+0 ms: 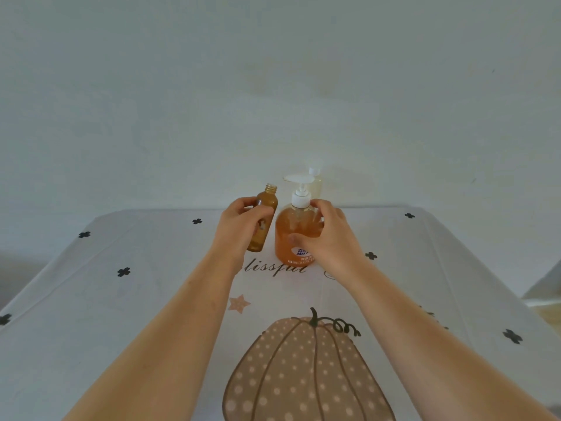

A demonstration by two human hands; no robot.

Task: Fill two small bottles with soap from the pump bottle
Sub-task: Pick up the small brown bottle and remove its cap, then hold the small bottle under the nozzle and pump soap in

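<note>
A pump bottle [293, 229] of orange soap with a white pump head stands on the table's far middle. My right hand [326, 232] wraps around its right side, thumb on the front and fingers behind. My left hand [243, 227] grips a small amber bottle [267, 205] just left of the pump bottle. That small bottle is uncapped, slightly tilted, and holds orange liquid. Behind the pump head stands a second small bottle [315, 182], pale with a white cap, mostly hidden.
The table [151, 299] wears a white cloth with black crosses, a star, script lettering and a large pumpkin print [303, 375] near me. A plain wall rises close behind the far edge. The table drops off at left and right.
</note>
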